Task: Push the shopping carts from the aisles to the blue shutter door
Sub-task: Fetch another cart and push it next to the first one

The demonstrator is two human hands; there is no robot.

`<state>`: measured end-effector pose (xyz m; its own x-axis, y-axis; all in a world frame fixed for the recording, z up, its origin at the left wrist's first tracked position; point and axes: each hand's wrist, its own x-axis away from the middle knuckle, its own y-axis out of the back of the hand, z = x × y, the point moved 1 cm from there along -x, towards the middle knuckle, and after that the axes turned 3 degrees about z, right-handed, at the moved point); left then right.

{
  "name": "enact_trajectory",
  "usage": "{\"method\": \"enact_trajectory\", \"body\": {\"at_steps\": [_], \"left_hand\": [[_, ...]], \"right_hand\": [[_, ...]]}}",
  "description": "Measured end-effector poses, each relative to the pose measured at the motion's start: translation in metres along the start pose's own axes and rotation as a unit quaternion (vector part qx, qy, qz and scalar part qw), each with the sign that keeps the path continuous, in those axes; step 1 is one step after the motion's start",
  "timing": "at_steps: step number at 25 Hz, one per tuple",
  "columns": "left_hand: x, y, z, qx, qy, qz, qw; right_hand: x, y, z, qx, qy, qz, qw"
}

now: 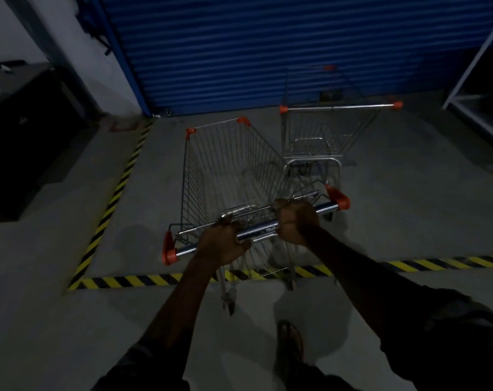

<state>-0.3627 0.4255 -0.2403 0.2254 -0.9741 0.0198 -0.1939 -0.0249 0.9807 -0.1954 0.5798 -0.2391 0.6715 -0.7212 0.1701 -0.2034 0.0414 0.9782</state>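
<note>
A wire shopping cart [228, 167] with orange corner caps stands in front of me, its nose toward the blue shutter door [267, 52]. Its chrome handle bar [259, 231] runs tilted from lower left to upper right. My left hand [222, 244] grips the bar left of its middle. My right hand [294, 221] grips it right of its middle. A second cart [332, 128] stands to the right, closer to the shutter, with its handle facing me. The first cart's right side is close beside the second cart.
Yellow-and-black hazard tape [121, 182] marks a rectangle on the grey floor before the shutter; the cart's rear wheels sit on its near strip. A dark counter [22, 131] stands at left, a metal shelf rack [476, 80] at right. My sandalled foot [291, 342] is below.
</note>
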Motion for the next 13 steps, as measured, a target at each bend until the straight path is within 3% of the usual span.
{"method": "enact_trajectory", "body": {"at_steps": [3,8,13], "left_hand": [[-0.058,-0.001,0.026,-0.011,0.002,-0.026,1.000],[-0.142,0.006,0.050,-0.059,-0.018,-0.093,0.994],[-0.220,0.019,0.075,-0.038,0.014,-0.108,0.993]], "right_hand": [[-0.057,-0.003,-0.011,0.004,0.043,-0.048,0.998],[-0.148,0.028,-0.023,-0.004,0.038,-0.017,0.999],[-0.244,0.040,-0.038,-0.012,0.040,-0.025,0.999]]}}
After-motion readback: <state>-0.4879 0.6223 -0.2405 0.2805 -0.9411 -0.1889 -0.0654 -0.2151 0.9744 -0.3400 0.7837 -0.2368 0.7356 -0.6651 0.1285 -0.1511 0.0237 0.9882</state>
